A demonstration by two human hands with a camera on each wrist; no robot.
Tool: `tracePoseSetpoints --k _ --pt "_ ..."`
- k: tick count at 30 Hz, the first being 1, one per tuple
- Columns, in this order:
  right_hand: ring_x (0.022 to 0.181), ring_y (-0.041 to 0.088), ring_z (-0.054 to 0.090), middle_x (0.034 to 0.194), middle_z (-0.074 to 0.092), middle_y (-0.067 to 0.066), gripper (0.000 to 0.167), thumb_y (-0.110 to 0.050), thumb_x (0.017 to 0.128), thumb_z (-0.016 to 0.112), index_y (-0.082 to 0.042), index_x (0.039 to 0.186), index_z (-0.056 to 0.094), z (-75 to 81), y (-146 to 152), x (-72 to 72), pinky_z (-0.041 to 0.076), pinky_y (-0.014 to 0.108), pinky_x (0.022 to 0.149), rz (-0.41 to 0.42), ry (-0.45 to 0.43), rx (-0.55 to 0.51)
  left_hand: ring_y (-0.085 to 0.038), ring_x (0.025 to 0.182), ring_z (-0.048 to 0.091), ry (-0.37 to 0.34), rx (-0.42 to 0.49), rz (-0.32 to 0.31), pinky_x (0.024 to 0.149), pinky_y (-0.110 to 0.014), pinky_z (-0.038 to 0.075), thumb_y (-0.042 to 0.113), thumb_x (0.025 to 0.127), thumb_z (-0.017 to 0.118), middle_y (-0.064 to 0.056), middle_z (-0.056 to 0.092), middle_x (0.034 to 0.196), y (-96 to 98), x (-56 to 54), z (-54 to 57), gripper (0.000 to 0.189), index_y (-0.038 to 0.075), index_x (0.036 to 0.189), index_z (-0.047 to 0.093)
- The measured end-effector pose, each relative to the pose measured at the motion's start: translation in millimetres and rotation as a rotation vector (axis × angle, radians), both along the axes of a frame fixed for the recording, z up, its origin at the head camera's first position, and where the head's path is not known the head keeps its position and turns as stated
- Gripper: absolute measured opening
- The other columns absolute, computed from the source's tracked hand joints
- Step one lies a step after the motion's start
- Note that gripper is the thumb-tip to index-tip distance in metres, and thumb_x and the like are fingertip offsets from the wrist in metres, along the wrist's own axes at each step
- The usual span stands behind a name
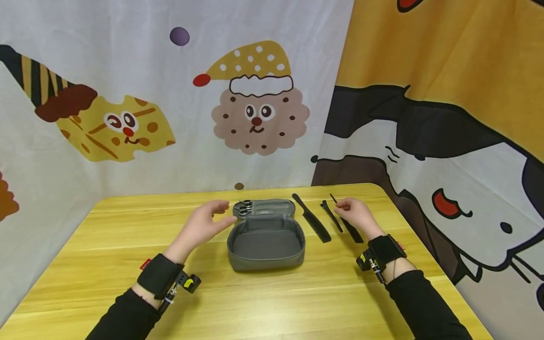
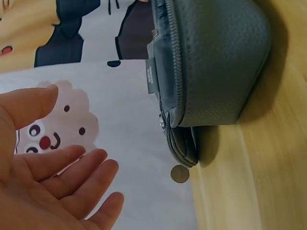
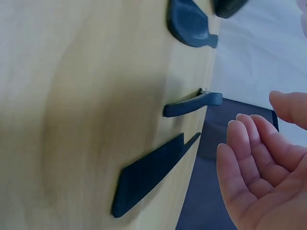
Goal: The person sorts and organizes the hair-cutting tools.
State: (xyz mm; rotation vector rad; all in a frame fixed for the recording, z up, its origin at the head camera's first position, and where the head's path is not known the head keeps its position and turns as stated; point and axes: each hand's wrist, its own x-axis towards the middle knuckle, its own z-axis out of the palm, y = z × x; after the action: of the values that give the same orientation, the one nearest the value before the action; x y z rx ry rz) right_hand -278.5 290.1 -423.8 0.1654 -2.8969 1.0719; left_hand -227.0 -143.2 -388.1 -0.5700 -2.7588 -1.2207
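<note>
My left hand (image 1: 207, 223) hovers just left of a grey zip case (image 1: 267, 264), fingers spread and holding nothing. The case stands with its lid (image 1: 278, 207) folded back; scissors (image 1: 245, 208) sit in the lid's left end, and the main compartment looks bare. Over a black tail comb (image 1: 353, 233) is my right hand (image 1: 357, 215), its fingers bent loosely. The right wrist view shows that palm (image 3: 261, 177) with nothing in it, apart from the tail comb (image 3: 148, 175). Left of it lie a black hair clip (image 1: 332, 217) and a wide black comb (image 1: 315, 224).
All of this rests on a yellow wood-grain table (image 1: 272, 302). A printed cartoon curtain (image 1: 191, 156) hangs right behind the table's back edge, and another stretch of curtain (image 1: 459, 123) runs along the right side.
</note>
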Motion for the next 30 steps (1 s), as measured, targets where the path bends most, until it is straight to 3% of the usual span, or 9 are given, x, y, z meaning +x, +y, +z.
tracePoseSetpoints --k 9,14,18,21,28,30 --pt "0.083 0.030 0.063 0.094 0.067 0.015 0.025 -0.015 0.094 0.069 0.005 0.109 0.066 -10.9 -16.4 3.0 0.053 0.042 0.072 0.052 0.034 0.206 -0.038 0.114 0.059 0.323 -0.163 -0.033 0.096 -0.051 0.049 0.026 0.086 0.079 -0.022 0.063 0.125 11.3 7.1 -0.9 0.059 -0.003 0.133 0.059" --pt "0.082 0.029 0.063 0.091 0.067 0.013 0.024 -0.018 0.091 0.072 0.002 0.103 0.068 -13.0 -27.2 1.6 0.053 0.042 0.072 0.059 0.016 0.282 -0.039 0.116 0.058 0.443 -0.231 -0.050 0.100 -0.050 0.046 0.027 0.086 0.080 -0.022 0.063 0.124 17.9 13.4 -6.2 0.060 -0.003 0.133 0.058" --pt "0.073 0.024 0.059 0.084 0.064 0.009 0.022 -0.020 0.090 0.074 0.000 0.097 0.068 -13.6 -34.1 0.3 0.049 0.038 0.067 0.073 -0.004 0.328 -0.039 0.118 0.056 0.478 -0.276 -0.070 0.106 -0.052 0.041 0.029 0.086 0.080 -0.021 0.062 0.126 22.4 17.7 -12.4 0.061 -0.003 0.133 0.058" --pt "0.063 0.019 0.048 0.074 0.054 0.005 0.022 -0.021 0.089 0.075 -0.002 0.087 0.064 -14.7 -38.1 -1.1 0.038 0.033 0.061 0.079 -0.035 0.346 -0.039 0.119 0.055 0.482 -0.291 -0.086 0.107 -0.054 0.038 0.029 0.085 0.080 -0.020 0.061 0.127 26.0 20.0 -15.1 0.061 -0.001 0.133 0.059" --pt "0.064 0.017 0.048 0.080 0.057 0.004 0.022 -0.022 0.088 0.076 -0.005 0.090 0.063 -18.0 -44.2 -5.3 0.040 0.033 0.064 0.052 -0.078 0.382 -0.036 0.123 0.053 0.459 -0.301 -0.129 0.112 -0.051 0.033 0.028 0.086 0.079 -0.017 0.059 0.130 33.7 24.3 -19.7 0.059 0.001 0.134 0.058" --pt "0.062 0.017 0.045 0.075 0.052 0.002 0.023 -0.022 0.089 0.076 -0.007 0.085 0.059 -16.8 -47.3 -7.1 0.036 0.032 0.062 0.049 -0.088 0.382 -0.035 0.124 0.052 0.458 -0.309 -0.139 0.112 -0.051 0.032 0.029 0.086 0.079 -0.017 0.059 0.130 35.9 24.8 -21.4 0.059 0.002 0.134 0.058"
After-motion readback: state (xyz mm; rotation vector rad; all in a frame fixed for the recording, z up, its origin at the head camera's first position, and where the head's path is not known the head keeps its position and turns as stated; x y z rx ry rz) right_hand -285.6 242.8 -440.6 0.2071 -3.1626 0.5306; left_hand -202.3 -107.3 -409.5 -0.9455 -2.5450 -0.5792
